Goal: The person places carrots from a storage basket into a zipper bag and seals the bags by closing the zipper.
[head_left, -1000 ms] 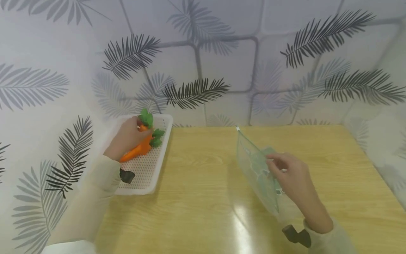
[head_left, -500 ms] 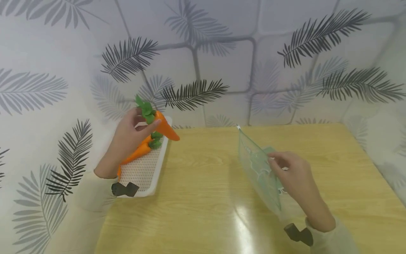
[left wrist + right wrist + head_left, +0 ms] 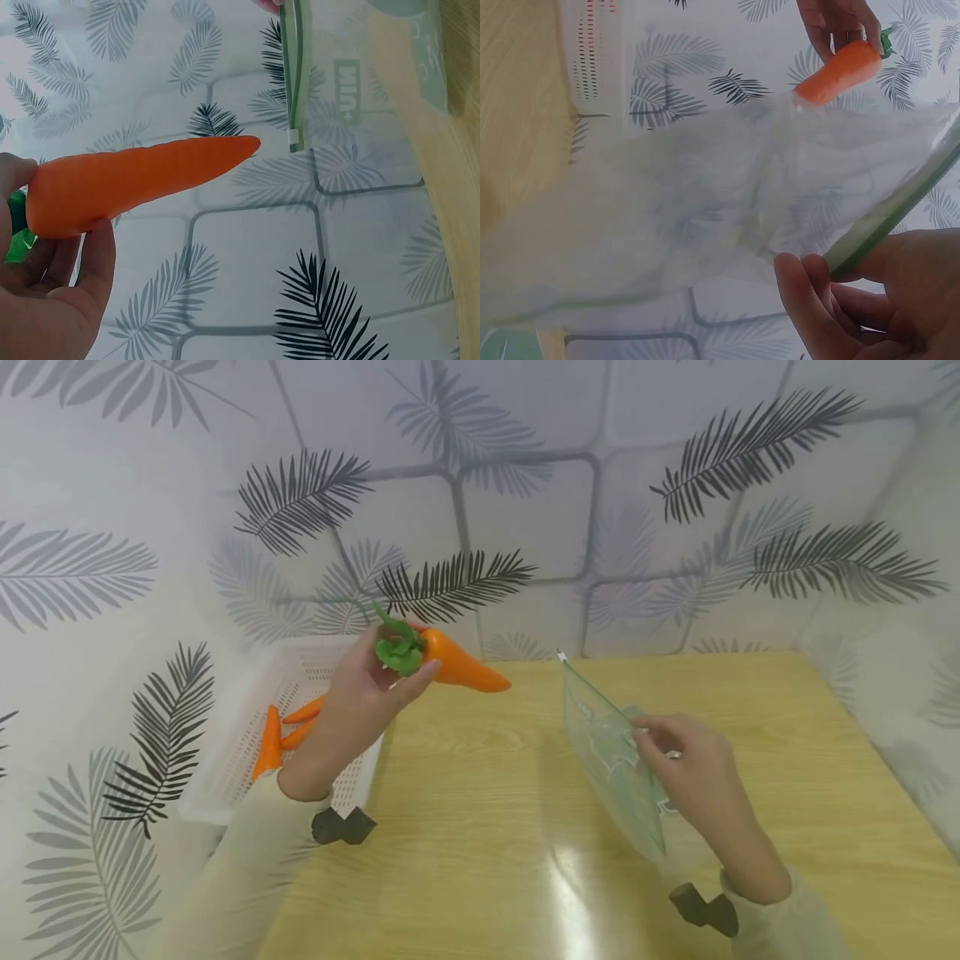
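Observation:
My left hand [image 3: 367,693] grips an orange carrot [image 3: 465,667] by its thick end, near the green leafy top. The carrot's tip points right, toward a clear zip bag [image 3: 607,760] with a green-edged mouth. In the left wrist view, the carrot [image 3: 142,180] lies level, its tip close to the bag's zip strip [image 3: 294,82]. My right hand [image 3: 693,768] pinches the bag's upper edge and holds it upright above the table. Seen from the right wrist, thumb and fingers [image 3: 802,292] hold the green edge, and the clear film [image 3: 652,202] spreads out to the left.
A white perforated basket [image 3: 217,785] stands at the table's left, partly behind my left arm, with several carrots [image 3: 268,743] inside. The wooden table [image 3: 465,827] meets a leaf-patterned wall covering [image 3: 525,527] at its back edge.
My left hand has lifted a carrot out of the basket and carried it right, turning its tip toward the bag. The right hand and the bag have hardly moved.

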Demonstrator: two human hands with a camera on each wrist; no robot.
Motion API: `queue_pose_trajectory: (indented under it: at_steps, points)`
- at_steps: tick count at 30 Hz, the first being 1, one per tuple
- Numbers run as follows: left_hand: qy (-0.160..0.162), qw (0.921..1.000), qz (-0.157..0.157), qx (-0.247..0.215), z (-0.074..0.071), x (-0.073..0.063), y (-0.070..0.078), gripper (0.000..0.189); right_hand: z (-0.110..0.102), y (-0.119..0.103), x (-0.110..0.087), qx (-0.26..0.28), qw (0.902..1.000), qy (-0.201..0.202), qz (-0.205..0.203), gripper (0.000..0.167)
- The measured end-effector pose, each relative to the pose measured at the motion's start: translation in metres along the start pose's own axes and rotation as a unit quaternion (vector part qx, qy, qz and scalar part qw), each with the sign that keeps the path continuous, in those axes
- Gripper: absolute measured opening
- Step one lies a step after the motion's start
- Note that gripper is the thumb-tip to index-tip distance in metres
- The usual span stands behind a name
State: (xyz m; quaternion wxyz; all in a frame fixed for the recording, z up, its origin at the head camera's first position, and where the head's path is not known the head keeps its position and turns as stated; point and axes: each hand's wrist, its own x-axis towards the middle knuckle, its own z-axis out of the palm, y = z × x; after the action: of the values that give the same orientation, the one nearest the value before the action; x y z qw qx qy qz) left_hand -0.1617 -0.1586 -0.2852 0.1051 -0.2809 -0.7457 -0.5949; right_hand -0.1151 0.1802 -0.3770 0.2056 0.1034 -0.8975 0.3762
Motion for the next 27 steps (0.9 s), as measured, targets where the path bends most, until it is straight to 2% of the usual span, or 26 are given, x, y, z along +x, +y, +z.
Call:
queue_pose_trajectory:
  at_steps: [9, 14, 18, 20, 24, 27]
  points:
    - [-0.048, 0.9986, 0.001, -0.023, 0.039, 0.005, -0.008, 0.034, 0.002, 0.000, -0.001, -0.001, 0.9999, -0.001, -0.017, 0.015]
    - [-0.073, 0.9964, -0.018, -0.039, 0.059, 0.010, -0.001, 0.033, 0.003, -0.001, 0.000, -0.004, 0.9999, 0.000, -0.013, 0.015]
    - [-0.085, 0.9949, -0.040, -0.036, 0.067, 0.015, 0.002, 0.031, 0.003, -0.003, 0.000, 0.003, 0.9999, -0.002, -0.017, 0.015]
    - [-0.091, 0.9942, -0.048, -0.030, 0.069, 0.017, -0.003, 0.033, 0.004, -0.003, 0.000, 0.004, 0.9998, -0.001, -0.020, 0.014]
    - [-0.094, 0.9935, -0.062, -0.017, 0.073, 0.022, -0.025, 0.038, 0.005, -0.004, -0.001, 0.002, 0.9998, -0.011, -0.015, 0.014]
    - [-0.091, 0.9941, -0.058, 0.000, 0.076, 0.024, -0.041, 0.039, 0.006, -0.004, -0.001, 0.000, 0.9997, -0.024, -0.008, 0.014]
